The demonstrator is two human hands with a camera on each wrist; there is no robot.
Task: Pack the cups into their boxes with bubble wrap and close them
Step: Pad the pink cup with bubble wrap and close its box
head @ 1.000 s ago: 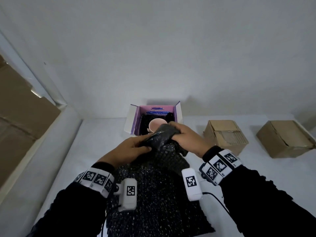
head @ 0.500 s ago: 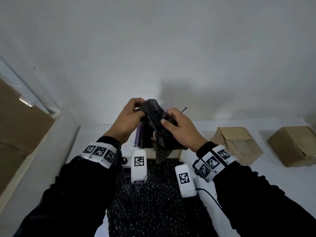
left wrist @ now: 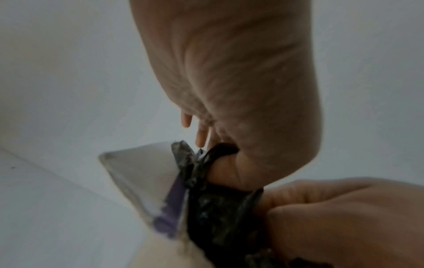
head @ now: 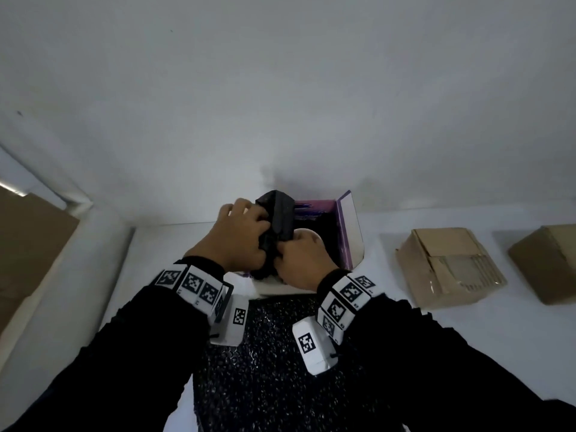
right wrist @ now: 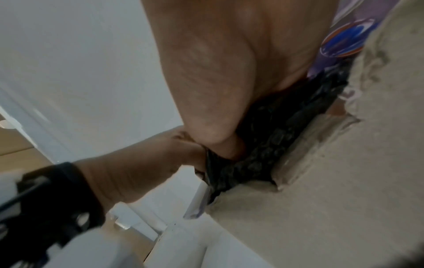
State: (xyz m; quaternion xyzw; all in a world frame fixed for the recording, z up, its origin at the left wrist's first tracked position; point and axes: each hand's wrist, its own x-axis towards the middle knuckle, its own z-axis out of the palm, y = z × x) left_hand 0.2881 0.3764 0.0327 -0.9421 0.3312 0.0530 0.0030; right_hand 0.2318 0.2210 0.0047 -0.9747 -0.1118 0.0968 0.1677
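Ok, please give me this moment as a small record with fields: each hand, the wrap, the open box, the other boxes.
left hand: grips the black bubble wrap bundle from its left
right hand: grips the same bundle, lower and to its right
black bubble wrap bundle: held over the purple box
purple box: open, flaps up, something pink partly visible inside
bubble wrap sheet: flat on the table, near the person
brown cardboard boxes: two, closed, on the right

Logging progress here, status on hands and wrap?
Both hands, left hand and right hand, grip black bubble wrap over open purple box. Nothing blocking.
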